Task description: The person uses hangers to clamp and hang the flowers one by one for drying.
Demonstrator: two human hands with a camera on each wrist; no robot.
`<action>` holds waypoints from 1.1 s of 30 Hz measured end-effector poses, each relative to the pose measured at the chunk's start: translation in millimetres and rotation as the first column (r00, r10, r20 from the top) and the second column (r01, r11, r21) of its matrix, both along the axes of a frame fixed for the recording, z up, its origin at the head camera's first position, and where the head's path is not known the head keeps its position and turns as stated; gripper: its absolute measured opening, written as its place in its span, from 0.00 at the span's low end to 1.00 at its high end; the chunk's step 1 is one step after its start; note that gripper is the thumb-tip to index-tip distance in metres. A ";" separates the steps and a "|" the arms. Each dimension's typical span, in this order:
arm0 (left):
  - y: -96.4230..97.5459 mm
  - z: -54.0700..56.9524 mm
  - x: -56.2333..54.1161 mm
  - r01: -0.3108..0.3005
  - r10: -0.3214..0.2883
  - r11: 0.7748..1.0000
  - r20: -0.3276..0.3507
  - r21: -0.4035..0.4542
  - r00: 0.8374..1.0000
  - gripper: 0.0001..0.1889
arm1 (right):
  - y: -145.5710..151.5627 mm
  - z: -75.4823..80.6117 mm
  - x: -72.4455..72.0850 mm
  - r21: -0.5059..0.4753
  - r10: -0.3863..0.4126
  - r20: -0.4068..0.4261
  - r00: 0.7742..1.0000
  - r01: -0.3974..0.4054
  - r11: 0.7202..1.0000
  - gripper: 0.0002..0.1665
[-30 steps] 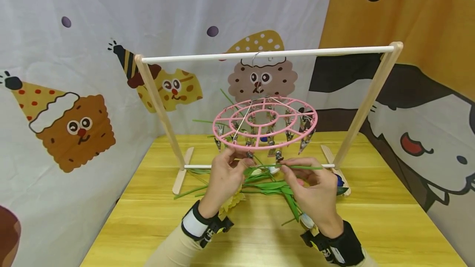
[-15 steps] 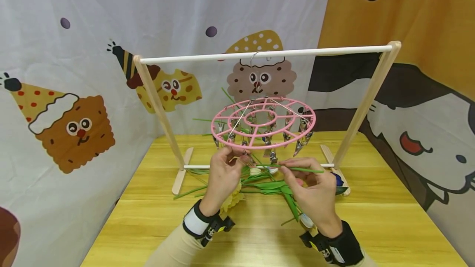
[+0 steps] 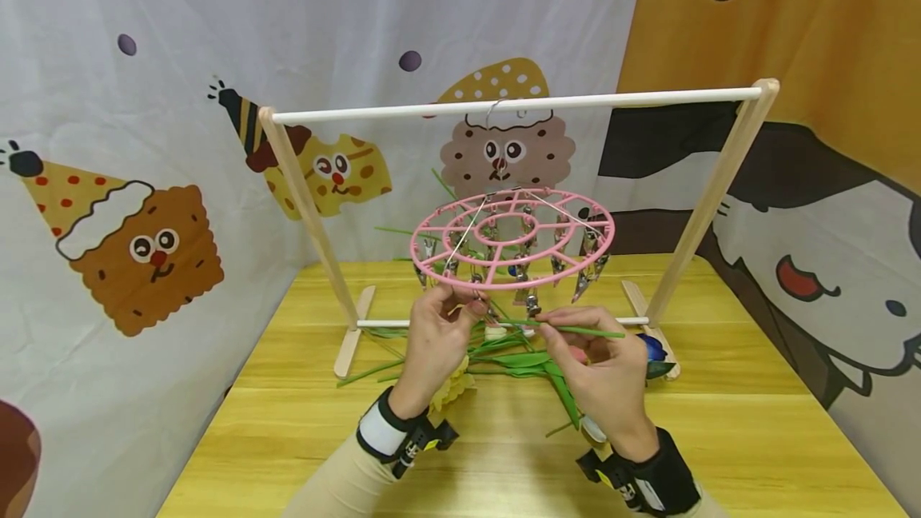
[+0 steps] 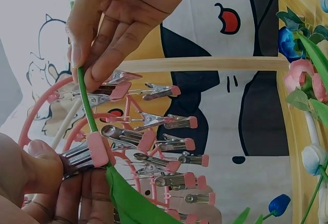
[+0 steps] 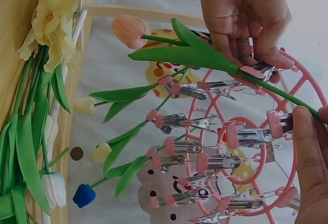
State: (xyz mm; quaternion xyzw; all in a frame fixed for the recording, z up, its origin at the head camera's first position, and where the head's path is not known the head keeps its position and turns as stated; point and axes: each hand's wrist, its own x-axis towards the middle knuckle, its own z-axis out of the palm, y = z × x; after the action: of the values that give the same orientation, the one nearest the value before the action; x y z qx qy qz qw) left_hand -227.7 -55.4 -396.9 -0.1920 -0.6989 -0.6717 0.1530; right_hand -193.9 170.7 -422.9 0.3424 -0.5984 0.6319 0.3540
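Observation:
A pink ring hanger (image 3: 512, 281) with several metal clips hangs from a stand. My left hand (image 3: 437, 338) pinches one clip (image 5: 259, 71) by its metal handles. A pink artificial tulip (image 5: 130, 31) has its green stem (image 4: 84, 101) lying at that clip's pink-tipped jaws, near the leaf base; whether the clip is fully closed on it cannot be told. My right hand (image 3: 604, 362) pinches the stem's free end, to the right of the clip. Another clip (image 5: 281, 124) dangles beside the right fingertips. The bloom is hidden behind the left hand in the head view.
The wooden stand (image 3: 727, 174) carries a white top bar (image 3: 403, 111). Artificial flowers with green leaves (image 3: 521, 360) lie on the yellow table (image 3: 504, 462) beneath the ring. A blue tulip (image 5: 84, 196) and pale tulips (image 5: 101, 153) hang behind from other clips.
The ring and its clips have swayed slightly. The left hand now holds its clip tilted down toward the stem, and the right hand has shifted a little left with the stem.

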 end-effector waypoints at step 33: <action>-16.8 -11.8 -4.6 0.083 -0.081 0.989 0.023 -0.125 0.996 0.14 | 4.5 -8.4 4.9 0.215 -0.137 0.021 0.990 0.129 0.968 0.31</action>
State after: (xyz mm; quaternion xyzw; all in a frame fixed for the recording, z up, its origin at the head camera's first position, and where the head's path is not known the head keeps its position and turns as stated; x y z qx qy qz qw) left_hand -232.4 -72.2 -408.7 -0.2238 -0.7328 -0.6337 0.1065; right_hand -189.0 175.2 -431.3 0.3262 -0.6906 0.5449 0.3461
